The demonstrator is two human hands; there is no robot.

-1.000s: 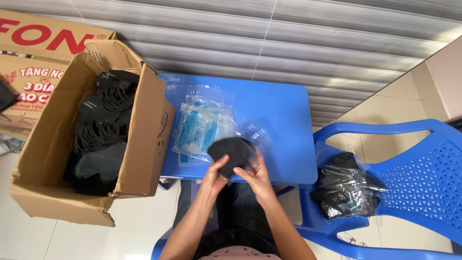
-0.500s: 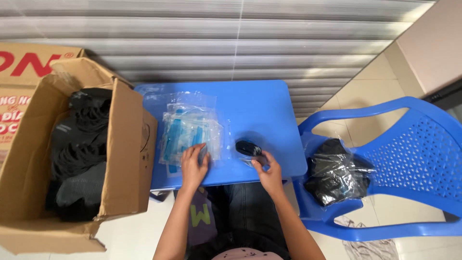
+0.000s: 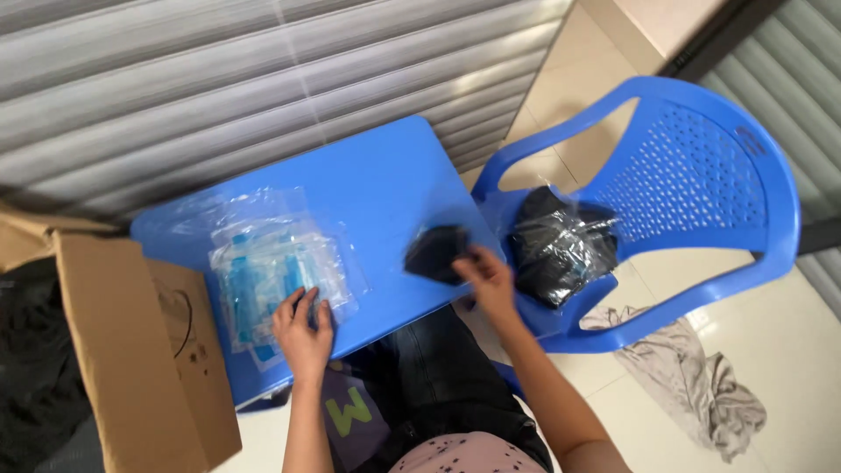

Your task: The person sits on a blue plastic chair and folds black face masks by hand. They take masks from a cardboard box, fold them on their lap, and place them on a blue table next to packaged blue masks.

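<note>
We sit at a small blue table (image 3: 368, 184). Close to us, our left hand (image 3: 304, 331) lies flat on a stack of clear plastic bags (image 3: 276, 271) with blue inside, fingers together and pressing down on the top bag. No bag is lifted off the stack yet.

Our right hand (image 3: 487, 278) reaches out to the table's right edge. Its fingers are pinched on a folded black cloth piece (image 3: 435, 254), which rests on the table, not in a bag yet.

A bit farther right, a blue plastic chair (image 3: 701, 175) holds a bundle of black pieces in clear wrap (image 3: 561, 245); we think these are already packed. On the left, the cardboard box (image 3: 131, 350) has more black pieces (image 3: 31, 350) inside, so much seems left. A grey rag (image 3: 692, 377) lies on the floor.
</note>
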